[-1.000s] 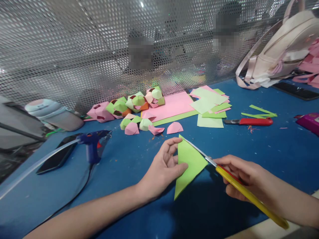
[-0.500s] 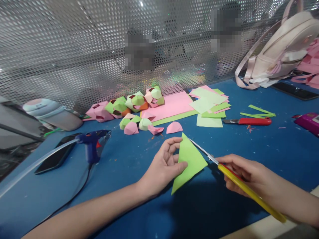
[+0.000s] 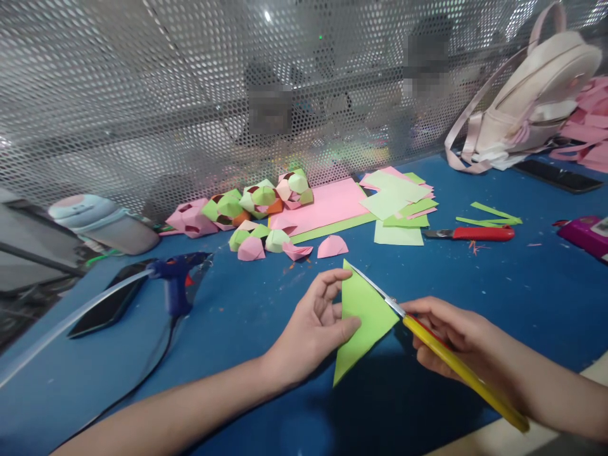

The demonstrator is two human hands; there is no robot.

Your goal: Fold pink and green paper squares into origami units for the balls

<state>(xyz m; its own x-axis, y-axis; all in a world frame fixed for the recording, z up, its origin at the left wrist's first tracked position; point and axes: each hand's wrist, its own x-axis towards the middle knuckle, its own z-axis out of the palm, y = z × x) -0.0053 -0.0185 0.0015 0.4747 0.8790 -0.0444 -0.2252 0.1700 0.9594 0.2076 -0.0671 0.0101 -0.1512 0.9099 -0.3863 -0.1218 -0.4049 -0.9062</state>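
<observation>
Between the thumb and fingers of my left hand (image 3: 323,316) is a folded piece of green paper (image 3: 368,316), roughly triangular, held above the table with its point upward. My right hand (image 3: 456,339) is closed around the yellow and red handles of a pair of scissors (image 3: 441,345). The scissor blades lie along the paper's upper right edge, their tips near its top corner. Whether the blades have cut into the paper I cannot tell. Beyond my left hand sit small folded paper pieces in pink and green, among them a pink one (image 3: 333,246).
A blue glue gun (image 3: 175,285) with a cable lies left, beside a dark phone (image 3: 107,301). Paper sheets (image 3: 396,196), a red utility knife (image 3: 482,234) and green strips (image 3: 494,218) lie farther back. Several folded paper balls (image 3: 263,197) line the perforated metal screen (image 3: 190,95). A backpack (image 3: 532,101) stands right.
My right hand has brought the scissors left, and the blades now overlap the paper's upper right edge. My left hand still holds the paper, whose lower corner has shifted slightly down.
</observation>
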